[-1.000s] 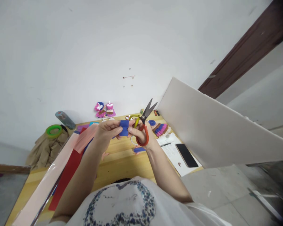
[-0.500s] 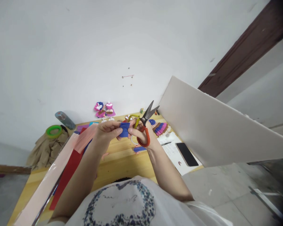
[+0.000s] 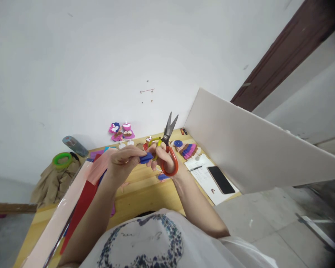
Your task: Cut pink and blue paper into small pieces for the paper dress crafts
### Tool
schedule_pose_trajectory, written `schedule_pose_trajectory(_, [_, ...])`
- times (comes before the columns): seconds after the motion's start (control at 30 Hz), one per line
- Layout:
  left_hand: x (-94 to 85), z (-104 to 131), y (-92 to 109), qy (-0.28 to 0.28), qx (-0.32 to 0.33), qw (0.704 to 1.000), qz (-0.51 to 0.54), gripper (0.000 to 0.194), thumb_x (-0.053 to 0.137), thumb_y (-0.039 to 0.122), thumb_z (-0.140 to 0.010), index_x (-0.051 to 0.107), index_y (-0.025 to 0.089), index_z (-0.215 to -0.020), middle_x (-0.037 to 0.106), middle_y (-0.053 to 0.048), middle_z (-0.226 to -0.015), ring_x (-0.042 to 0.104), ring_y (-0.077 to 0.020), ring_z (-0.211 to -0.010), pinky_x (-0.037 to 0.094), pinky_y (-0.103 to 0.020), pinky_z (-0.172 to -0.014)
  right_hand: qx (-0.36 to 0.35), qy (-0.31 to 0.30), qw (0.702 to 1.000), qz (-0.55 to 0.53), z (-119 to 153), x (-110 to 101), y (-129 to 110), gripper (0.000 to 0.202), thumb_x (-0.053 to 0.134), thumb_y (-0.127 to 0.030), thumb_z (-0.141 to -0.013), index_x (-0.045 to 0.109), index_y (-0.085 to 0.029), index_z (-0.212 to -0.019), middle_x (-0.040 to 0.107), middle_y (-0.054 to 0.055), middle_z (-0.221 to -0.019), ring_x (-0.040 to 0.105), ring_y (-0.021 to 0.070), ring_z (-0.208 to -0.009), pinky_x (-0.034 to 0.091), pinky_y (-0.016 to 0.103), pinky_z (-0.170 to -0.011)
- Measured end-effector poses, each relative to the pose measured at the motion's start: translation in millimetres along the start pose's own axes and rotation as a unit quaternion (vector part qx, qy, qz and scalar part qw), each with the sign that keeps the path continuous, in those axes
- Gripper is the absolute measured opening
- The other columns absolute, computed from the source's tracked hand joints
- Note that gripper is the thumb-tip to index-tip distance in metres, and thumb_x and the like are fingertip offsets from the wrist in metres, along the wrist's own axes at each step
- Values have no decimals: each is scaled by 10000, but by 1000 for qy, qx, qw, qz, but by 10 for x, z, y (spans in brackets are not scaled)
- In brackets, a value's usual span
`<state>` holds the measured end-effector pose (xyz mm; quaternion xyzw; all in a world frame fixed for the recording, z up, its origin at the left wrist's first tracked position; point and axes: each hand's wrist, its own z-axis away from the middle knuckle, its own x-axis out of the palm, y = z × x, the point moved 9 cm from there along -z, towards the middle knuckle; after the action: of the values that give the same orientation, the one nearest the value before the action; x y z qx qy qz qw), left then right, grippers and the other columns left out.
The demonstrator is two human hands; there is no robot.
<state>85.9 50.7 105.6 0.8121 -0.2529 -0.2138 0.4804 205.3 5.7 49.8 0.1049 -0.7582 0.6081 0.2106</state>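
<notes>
A small folded piece of blue paper (image 3: 146,158) is pinched between the thumb and fingers of my left hand (image 3: 124,160). Scissors (image 3: 166,140) with one red-orange and one yellow-green handle hang on my right hand (image 3: 165,158), their blades parted and pointing away from me. The fingers of my right hand are curled through the handles and lie close beside the blue paper; whether they touch it I cannot tell. Below my right hand a blue strip (image 3: 163,176) lies on the wooden table (image 3: 145,197).
Long pink sheets (image 3: 58,219) and a red sheet (image 3: 80,212) lie at the left, near a bottle (image 3: 75,145) and green tape ring (image 3: 62,160). Small paper dresses (image 3: 121,131) stand at the back. Right are a ruffled fan (image 3: 189,150), phone (image 3: 221,180) and white board (image 3: 248,149).
The blue paper has turned from facing me to nearly edge-on. My right fingers have come off its right side, and the scissors have swung to point more straight away.
</notes>
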Motion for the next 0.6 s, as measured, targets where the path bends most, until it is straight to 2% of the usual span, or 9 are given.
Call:
schedule_pose_trajectory(0.13, [24, 19, 131, -11, 46, 997, -57, 112, 699, 234, -815, 811, 234, -824, 731, -82, -816, 662, -188, -785, 528, -295, -720, 7, -1, 999, 51, 64, 54, -114, 466, 804, -546, -655, 613, -142, -786, 585, -21, -517, 467, 67, -392, 341, 184, -365])
schedule_pose_trajectory(0.27, [12, 30, 94, -5, 33, 998, -51, 101, 708, 238, -801, 809, 228, -808, 732, -84, -826, 660, -193, -801, 523, -290, -726, 21, 19, 996, 87, 108, 46, -159, 401, 831, -445, -631, 621, -137, -781, 519, -59, -465, 397, 56, -376, 277, 197, -375])
schedule_pose_trajectory(0.33, [1, 36, 27, 2, 6, 1000, -26, 100, 712, 260, -797, 805, 223, -807, 736, -76, -821, 656, -186, -780, 517, -279, -697, 18, 31, 994, 104, 117, 29, -172, 366, 833, -407, -629, 616, -142, -759, 496, -66, -467, 390, 59, -394, 275, 202, -392])
schedule_pose_trajectory(0.47, [-9, 82, -168, 23, -99, 993, 51, 197, 728, 354, -781, 793, 206, -893, 745, -68, -814, 656, -179, -721, 526, -281, -668, -27, 43, 987, 151, 123, 42, -285, 327, 832, -377, -626, 595, -164, -700, 497, -48, -527, 413, 81, -466, 309, 219, -437])
schedule_pose_trajectory(0.6, [27, 124, -210, 39, -142, 987, 65, 286, 797, 384, -682, 774, 175, -876, 746, -76, -858, 668, -197, -779, 531, -284, -692, -61, 61, 969, 234, 137, 71, -402, 365, 836, -382, -613, 532, -179, -605, 432, -51, -553, 387, 87, -510, 336, 233, -484])
